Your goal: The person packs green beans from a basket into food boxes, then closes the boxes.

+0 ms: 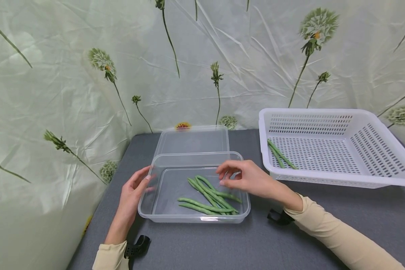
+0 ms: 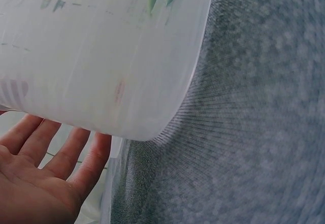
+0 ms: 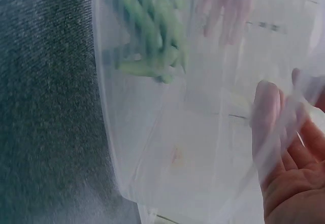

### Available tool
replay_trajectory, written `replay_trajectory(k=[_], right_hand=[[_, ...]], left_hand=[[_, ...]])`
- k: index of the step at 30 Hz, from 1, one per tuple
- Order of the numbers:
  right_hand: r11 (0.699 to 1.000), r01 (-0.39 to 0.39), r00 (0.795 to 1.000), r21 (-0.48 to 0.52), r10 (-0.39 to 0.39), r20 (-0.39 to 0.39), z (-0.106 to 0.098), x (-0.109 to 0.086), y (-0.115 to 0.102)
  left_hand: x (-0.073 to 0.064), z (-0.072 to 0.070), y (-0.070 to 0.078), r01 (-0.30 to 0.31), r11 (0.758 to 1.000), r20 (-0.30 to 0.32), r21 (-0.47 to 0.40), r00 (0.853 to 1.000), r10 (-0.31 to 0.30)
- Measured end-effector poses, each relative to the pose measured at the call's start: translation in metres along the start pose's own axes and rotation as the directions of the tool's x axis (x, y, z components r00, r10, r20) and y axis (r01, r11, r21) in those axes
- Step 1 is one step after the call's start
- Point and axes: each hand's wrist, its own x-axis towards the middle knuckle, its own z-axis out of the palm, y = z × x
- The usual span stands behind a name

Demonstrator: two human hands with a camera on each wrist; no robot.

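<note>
A clear plastic box (image 1: 165, 187) stands on the grey table, with several green beans (image 1: 219, 200) in a loose pile on the right side of its floor. My left hand (image 1: 129, 198) is at the box's left side, its fingers extended along the outside of the wall in the left wrist view. Over the box's right part hovers my right hand (image 1: 248, 178), fingers loosely bent and holding nothing. Through the translucent wall, the right wrist view shows that hand (image 3: 292, 183) and the blurred beans (image 3: 152, 31).
Behind the box lies a clear lid (image 1: 195, 140). A white perforated basket (image 1: 324, 177) stands at the right, with a few green beans (image 1: 283, 155) at its left end. A flower-printed sheet (image 1: 189, 97) hangs behind the grey table (image 1: 195, 247).
</note>
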Motion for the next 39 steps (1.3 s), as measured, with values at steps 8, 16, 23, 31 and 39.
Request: replay_trajectory(k=[8,16,23,31,39], right_hand=[[0.999,0.02,0.994,0.031,-0.017,-0.104,-0.018,-0.015,-0.01],[0.998,0.026,0.981,-0.058,-0.036,-0.19,-0.054,-0.034,-0.029],[0.978,0.001,0.965,-0.209,-0.056,-0.257,-0.085,-0.051,-0.04],[0.925,-0.08,0.963,-0.372,-0.024,-0.268,-0.113,-0.059,-0.047],[0.874,-0.179,0.98,-0.453,0.118,-0.159,-0.147,-0.052,-0.048]], left_hand=[[0.0,0.001,0.0,0.001,1.0,-0.004,0.0,1.0,-0.001],[0.001,0.001,0.0,0.008,1.0,-0.005,-0.009,1.0,-0.008],[0.001,0.0,0.0,0.019,1.0,-0.014,-0.006,1.0,-0.019],[0.0,0.001,-0.001,0.021,1.0,-0.019,-0.003,1.0,-0.021],[0.001,0.0,-0.001,0.017,1.0,-0.014,0.001,1.0,-0.017]])
